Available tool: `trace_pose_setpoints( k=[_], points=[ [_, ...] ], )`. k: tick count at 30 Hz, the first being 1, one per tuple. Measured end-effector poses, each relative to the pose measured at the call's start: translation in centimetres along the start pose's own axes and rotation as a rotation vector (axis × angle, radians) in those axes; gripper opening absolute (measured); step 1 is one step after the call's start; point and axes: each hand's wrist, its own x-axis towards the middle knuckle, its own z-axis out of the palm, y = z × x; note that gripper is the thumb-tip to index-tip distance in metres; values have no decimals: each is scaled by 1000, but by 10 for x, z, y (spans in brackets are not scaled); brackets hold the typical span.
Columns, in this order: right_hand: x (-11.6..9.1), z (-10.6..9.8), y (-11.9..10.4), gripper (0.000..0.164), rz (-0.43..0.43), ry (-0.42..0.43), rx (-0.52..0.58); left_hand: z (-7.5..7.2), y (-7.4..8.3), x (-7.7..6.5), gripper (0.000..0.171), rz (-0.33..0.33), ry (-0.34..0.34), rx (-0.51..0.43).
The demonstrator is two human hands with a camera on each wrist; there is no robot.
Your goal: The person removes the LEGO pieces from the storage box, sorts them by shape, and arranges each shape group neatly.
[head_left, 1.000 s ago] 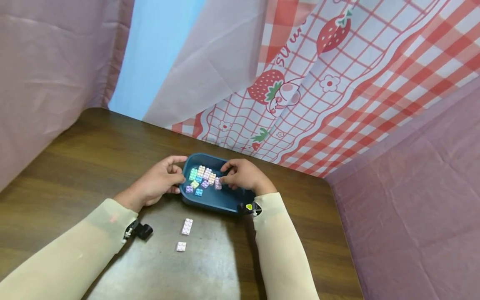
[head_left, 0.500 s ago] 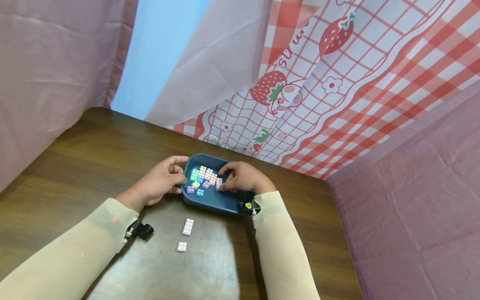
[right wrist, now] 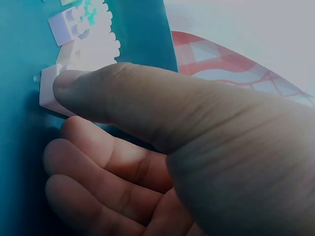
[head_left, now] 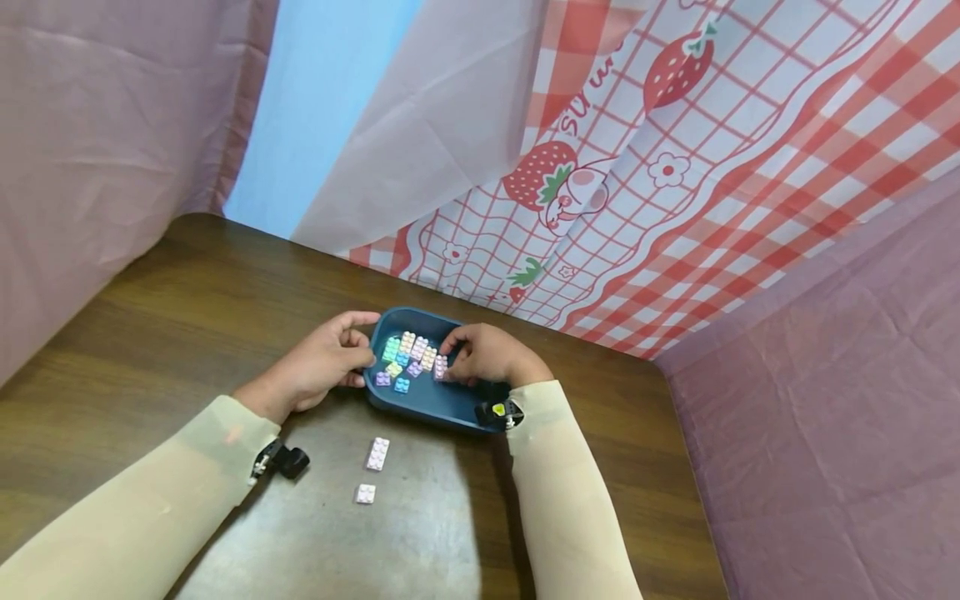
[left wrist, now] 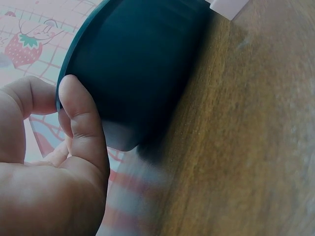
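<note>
Pinching tray (head_left: 420,416) by nearest end with left hand (head_left: 322,362), presumably for steadiness; touching pink brick (head_left: 439,366) at thumb-tip of right hand (head_left: 491,354), unclear whether grasped.

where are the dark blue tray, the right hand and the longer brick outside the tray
Dark blue tray (head_left: 438,401): head view, bare floor
Right hand (head_left: 491,355): head view, back of hand
Longer brick (head_left: 378,454): head view, studded top

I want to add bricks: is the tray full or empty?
Neither: bricks cover some of the tray; some shows bare.
</note>
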Motion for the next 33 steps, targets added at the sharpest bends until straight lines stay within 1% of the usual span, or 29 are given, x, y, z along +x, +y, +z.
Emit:
trace_pose_setpoints(
  k=[11,22,33],
  points=[
    [4,2,4,34,-4,-42,32,0,-1,2,72,-5,-2,-5],
    [4,4,5,36,2,-25,-11,1,0,2,71,-1,-2,-3],
    [3,7,4,35,-7,-24,-18,1,0,0,70,-4,1,-3]
  ],
)
